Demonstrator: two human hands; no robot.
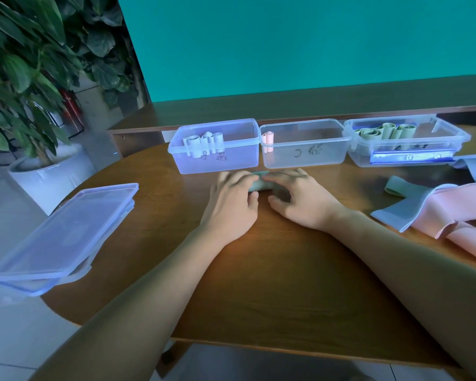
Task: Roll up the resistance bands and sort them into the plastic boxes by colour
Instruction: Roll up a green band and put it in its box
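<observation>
Both hands are resting on a soft green resistance band, rolled into a short cylinder on the wooden tabletop, just near of the clear plastic boxes. The left hand and right hand are curling their fingers over the roll, gripping it. Flat pink bands are lying to the right.

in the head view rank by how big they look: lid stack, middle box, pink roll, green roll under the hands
1. lid stack, though it is nearest the camera
2. middle box
3. green roll, mostly hidden by both hands, and pink roll: too close to rank
</observation>
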